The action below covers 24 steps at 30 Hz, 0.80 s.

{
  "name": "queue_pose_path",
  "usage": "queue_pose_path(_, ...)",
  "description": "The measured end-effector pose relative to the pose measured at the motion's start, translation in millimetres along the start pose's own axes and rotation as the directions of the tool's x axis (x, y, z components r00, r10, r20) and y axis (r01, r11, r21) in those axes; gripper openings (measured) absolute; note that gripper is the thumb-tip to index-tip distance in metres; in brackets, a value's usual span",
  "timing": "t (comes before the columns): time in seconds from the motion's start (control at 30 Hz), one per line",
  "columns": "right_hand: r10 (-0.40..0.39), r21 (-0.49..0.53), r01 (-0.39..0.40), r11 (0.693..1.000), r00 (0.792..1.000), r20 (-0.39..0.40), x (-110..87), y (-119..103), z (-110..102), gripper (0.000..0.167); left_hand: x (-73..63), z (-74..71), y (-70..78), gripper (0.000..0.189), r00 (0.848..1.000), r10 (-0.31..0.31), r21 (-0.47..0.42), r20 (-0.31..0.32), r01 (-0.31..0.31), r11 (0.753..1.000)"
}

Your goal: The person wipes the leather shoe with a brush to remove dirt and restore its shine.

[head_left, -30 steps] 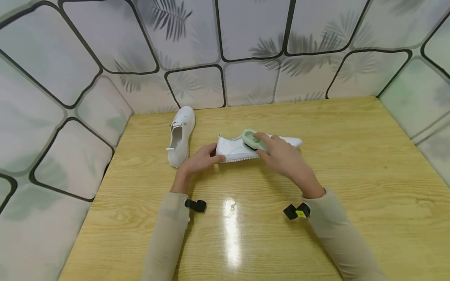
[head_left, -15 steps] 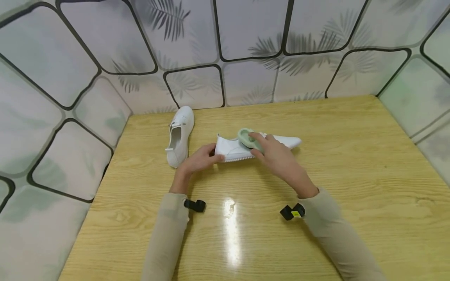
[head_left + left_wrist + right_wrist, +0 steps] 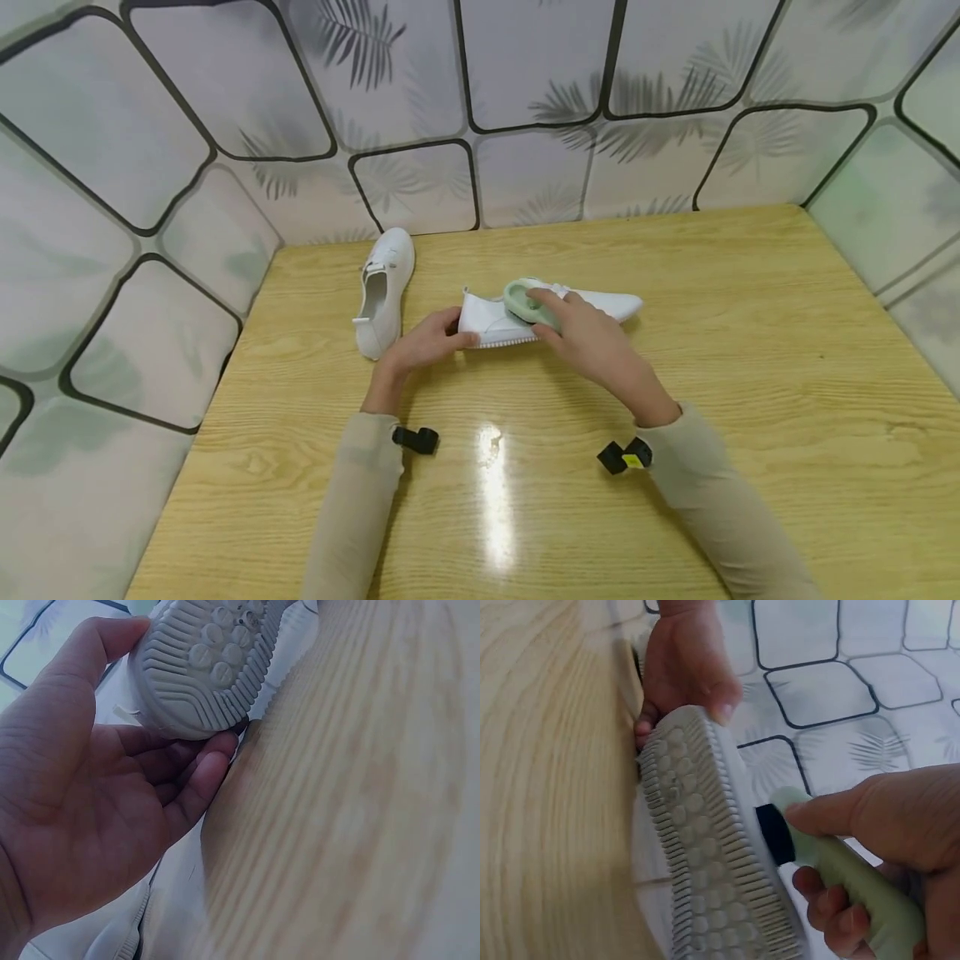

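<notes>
A white shoe (image 3: 491,320) lies tilted on its side over the wooden table, its toe to the right and its ridged sole (image 3: 705,847) facing the person. My left hand (image 3: 429,340) grips it at the heel, thumb on the sole's edge and fingers behind and under the heel, as the left wrist view shows. My right hand (image 3: 596,337) holds a pale green brush (image 3: 521,302) by its handle. In the right wrist view the brush's dark bristles (image 3: 775,834) press against the shoe's side. Part of the shoe's upper is hidden behind the brush and right hand.
A second white shoe (image 3: 386,292) stands upright on the table to the left, toe toward the back wall. Patterned walls (image 3: 532,175) border the wooden table (image 3: 750,375) at the back and both sides. Black wrist cameras are strapped to both sleeves.
The right hand and brush have slid left along the shoe toward its heel, mostly in the first half second. The left hand and the shoe have barely moved.
</notes>
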State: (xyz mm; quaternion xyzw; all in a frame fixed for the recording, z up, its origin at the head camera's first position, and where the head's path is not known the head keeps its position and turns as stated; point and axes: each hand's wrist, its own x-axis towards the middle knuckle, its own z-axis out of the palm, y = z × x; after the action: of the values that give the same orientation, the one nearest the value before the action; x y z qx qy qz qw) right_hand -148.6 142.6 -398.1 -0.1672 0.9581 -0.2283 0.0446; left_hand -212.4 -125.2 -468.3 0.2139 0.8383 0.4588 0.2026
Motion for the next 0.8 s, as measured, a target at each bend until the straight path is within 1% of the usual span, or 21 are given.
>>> queue_pose_path(0.07,0.009,-0.016,-0.009,1.0,1.0,0.003,-2.7,0.7,-2.7,0.052,0.1,0.5,0.7,0.044,1.0,0.005,-0.003,0.005,-0.005,1.0)
queue_pose_path(0.17,0.031,-0.04,-0.032,0.999,0.999,-0.03,-5.0,2.9,-6.0,0.051,0.1,0.4,0.4,0.044,1.0,0.004,-0.005,0.005,-0.004,1.0)
queue_pose_path(0.2,0.039,-0.039,-0.04,0.998,0.999,-0.038,-4.8,3.7,-5.9,0.05,-0.1,0.2,0.3,0.044,1.0,0.002,-0.004,0.004,-0.002,1.0)
queue_pose_path(0.27,0.028,-0.021,-0.029,0.999,0.999,-0.043,-3.1,4.3,-4.3,0.051,-0.3,-0.2,-0.5,0.044,1.0,-0.004,-0.001,-0.003,0.004,1.0)
queue_pose_path(0.4,-0.022,0.01,0.022,1.0,1.0,-0.001,-0.5,4.0,-2.6,0.051,-0.5,-0.2,-1.0,0.045,1.0,-0.002,0.008,0.001,0.002,1.0)
queue_pose_path(0.47,-0.021,0.002,0.021,1.0,1.0,0.008,-1.8,5.0,-5.0,0.051,0.1,-0.1,-1.3,0.046,1.0,-0.001,0.007,0.005,0.001,1.0)
queue_pose_path(0.63,0.02,-0.012,-0.021,1.0,0.999,-0.027,-2.5,8.5,-8.4,0.051,0.1,-1.0,-1.0,0.046,1.0,-0.003,-0.011,0.001,0.003,1.0)
queue_pose_path(0.7,0.014,-0.002,-0.014,1.0,1.0,-0.025,-1.1,6.9,-6.5,0.052,-0.2,-1.4,-0.6,0.045,1.0,-0.002,-0.012,0.001,0.002,1.0)
queue_pose_path(0.8,-0.01,0.0,0.01,1.0,1.0,-0.003,-1.1,3.7,-4.4,0.053,-0.2,-1.2,0.0,0.045,1.0,-0.001,-0.009,0.006,0.001,1.0)
